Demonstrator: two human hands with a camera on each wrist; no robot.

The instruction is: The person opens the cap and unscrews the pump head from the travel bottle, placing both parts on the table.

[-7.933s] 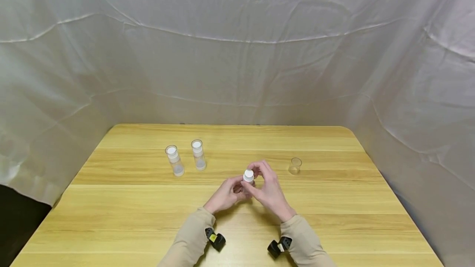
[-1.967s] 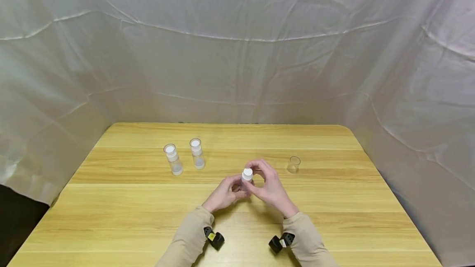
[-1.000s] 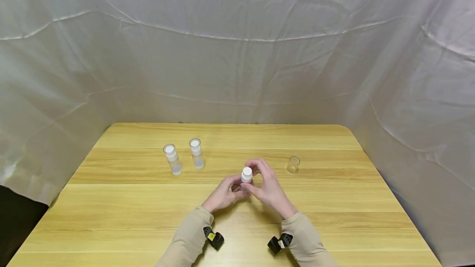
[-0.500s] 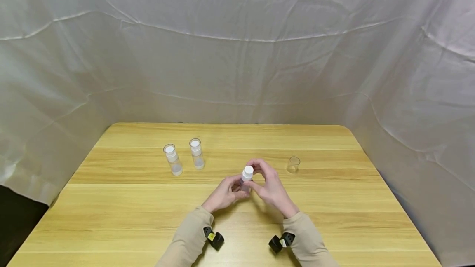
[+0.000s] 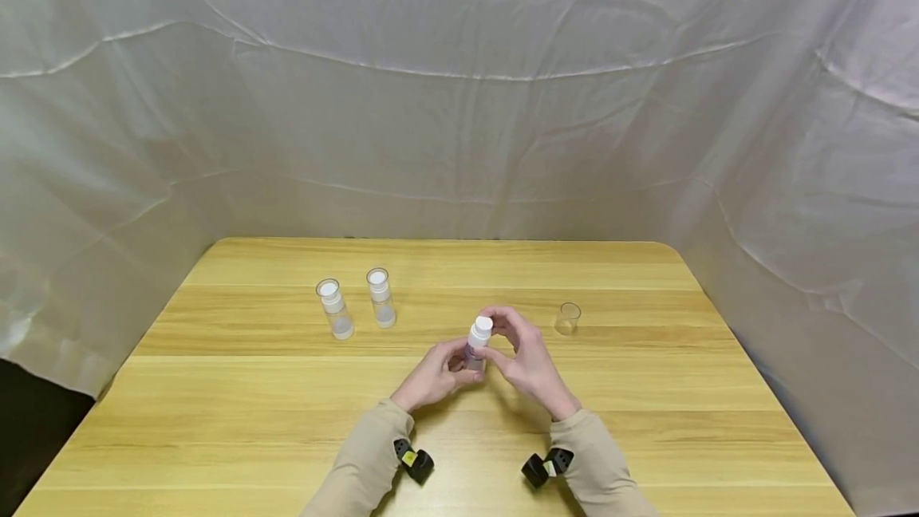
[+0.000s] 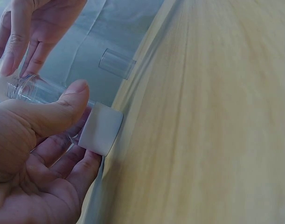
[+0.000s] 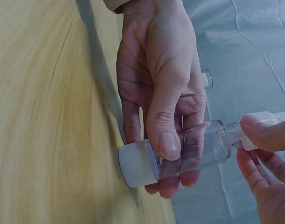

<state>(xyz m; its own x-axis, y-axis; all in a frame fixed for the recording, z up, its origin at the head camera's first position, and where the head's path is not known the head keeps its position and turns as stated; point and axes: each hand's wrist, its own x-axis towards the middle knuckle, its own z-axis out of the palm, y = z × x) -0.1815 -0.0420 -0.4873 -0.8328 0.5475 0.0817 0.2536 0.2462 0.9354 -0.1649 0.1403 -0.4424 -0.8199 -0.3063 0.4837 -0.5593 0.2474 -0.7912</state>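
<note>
In front of me my left hand [image 5: 434, 377] grips a small clear bottle [image 7: 211, 147] by its lower part, with fingers and thumb around the body. A white base [image 6: 101, 128] closes the bottle's lower end. My right hand [image 5: 530, 365] pinches the white pump top [image 5: 482, 329] between thumb and fingers. Between pump top and body, the threaded neck [image 7: 232, 134] shows in the right wrist view. To the right on the table stands a clear cap [image 5: 568, 319], apart from both hands.
Two similar bottles, a left one [image 5: 335, 309] and a right one [image 5: 381, 298], stand upright at the back left, clear caps over their white tops. The wooden table [image 5: 646, 421] meets a grey cloth [image 5: 459, 142] behind and at the sides.
The white pump top has risen slightly and tilted right over the last second, showing more of the bottle beneath. My right hand has shifted a little with it; the left stays put.
</note>
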